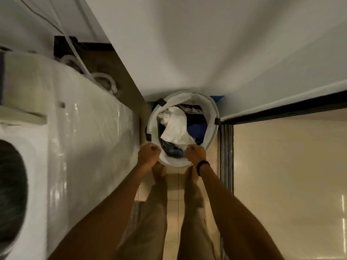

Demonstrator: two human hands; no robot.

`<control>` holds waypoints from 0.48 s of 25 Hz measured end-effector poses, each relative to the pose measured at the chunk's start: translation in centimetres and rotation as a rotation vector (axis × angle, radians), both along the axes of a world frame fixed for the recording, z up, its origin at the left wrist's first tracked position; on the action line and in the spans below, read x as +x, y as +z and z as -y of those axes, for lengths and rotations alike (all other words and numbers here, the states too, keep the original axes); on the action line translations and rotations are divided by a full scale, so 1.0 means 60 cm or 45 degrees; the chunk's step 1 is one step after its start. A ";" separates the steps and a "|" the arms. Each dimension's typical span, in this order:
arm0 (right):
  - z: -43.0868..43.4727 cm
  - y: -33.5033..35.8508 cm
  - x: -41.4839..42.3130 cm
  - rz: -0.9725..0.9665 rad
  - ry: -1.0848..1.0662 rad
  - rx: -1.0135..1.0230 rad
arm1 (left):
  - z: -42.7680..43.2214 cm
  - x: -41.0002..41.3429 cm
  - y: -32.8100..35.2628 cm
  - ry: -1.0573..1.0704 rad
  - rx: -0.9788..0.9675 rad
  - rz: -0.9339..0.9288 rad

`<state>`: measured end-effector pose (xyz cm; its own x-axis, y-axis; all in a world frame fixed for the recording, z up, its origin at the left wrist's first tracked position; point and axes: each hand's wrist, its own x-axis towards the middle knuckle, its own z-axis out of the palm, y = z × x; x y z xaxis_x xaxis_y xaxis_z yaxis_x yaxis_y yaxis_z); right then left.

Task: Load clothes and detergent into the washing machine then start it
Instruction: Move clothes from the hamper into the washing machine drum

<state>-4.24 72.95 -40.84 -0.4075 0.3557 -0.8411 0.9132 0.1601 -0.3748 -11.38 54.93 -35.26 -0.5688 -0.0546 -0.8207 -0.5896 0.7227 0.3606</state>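
A round white laundry basket (213, 113) stands on the floor in the corner ahead of my feet. Clothes fill it: a white garment (176, 126) on top, blue and dark pieces beneath. My left hand (149, 153) grips the near rim on the left side. My right hand (194, 153), a dark band on its wrist, grips the near rim on the right side. The white washing machine (90, 139) runs along the left, its dark round door (11, 194) at the lower left edge.
White hoses (105, 81) lie behind the machine by a dark recess. A white wall rises ahead. A dark-framed sliding glass door (227, 156) closes the right side. My legs stand on the narrow strip of tiled floor (175, 186) between machine and door.
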 end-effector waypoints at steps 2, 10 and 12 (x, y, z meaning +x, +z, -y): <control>-0.008 -0.115 -0.032 0.099 -0.071 -0.110 | -0.009 -0.005 -0.066 0.188 0.025 0.016; -0.035 -0.408 -0.070 0.138 0.073 -0.189 | -0.046 0.061 -0.172 0.840 0.282 0.260; -0.037 -0.334 -0.077 0.015 0.171 -0.104 | -0.056 0.079 -0.163 0.858 0.233 0.293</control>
<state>-8.87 75.19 -60.90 -0.4367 0.2290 -0.8700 0.8900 0.2508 -0.3808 -6.64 58.32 -45.04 -0.2724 -0.1822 -0.9448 -0.9600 0.1168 0.2543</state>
